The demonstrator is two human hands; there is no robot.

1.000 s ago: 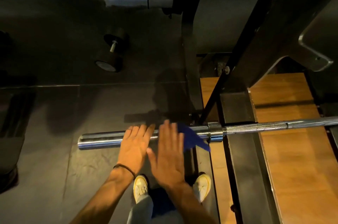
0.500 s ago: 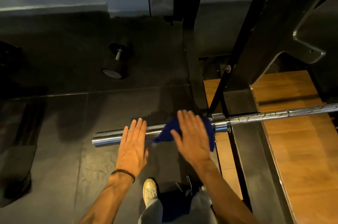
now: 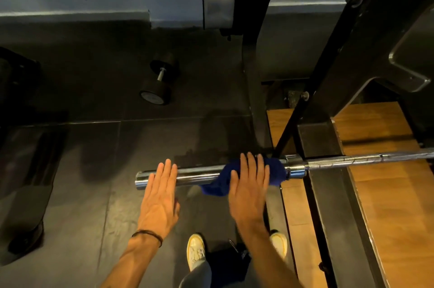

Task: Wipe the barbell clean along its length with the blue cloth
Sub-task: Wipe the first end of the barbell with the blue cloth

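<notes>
While the barbell (image 3: 234, 171) is lying level across the view, its thick chrome sleeve is pointing left over the dark rubber floor (image 3: 94, 193) and its thinner shaft is running off to the right above the wooden platform (image 3: 387, 205). The right hand (image 3: 249, 191) is lying flat on the blue cloth (image 3: 274, 170), fingers straight and close together, pressing the cloth down onto the sleeve just left of the collar. The cloth is draping over the top of the sleeve, with a loose corner hanging toward the near side below the palm. The left hand (image 3: 162, 196) is also lying flat with straight fingers, resting on the sleeve close to its left end and holding nothing; a thin dark band is circling that wrist. The two hands are sitting near each other on the sleeve with bare chrome showing between them. A black rack frame (image 3: 265, 52) is rising on the far side of the bar. A black dumbbell (image 3: 159, 80) is lying on the floor farther off, to the far left of the hands. Two pale shoes (image 3: 196, 250) are showing at the near edge, below the arms.
</notes>
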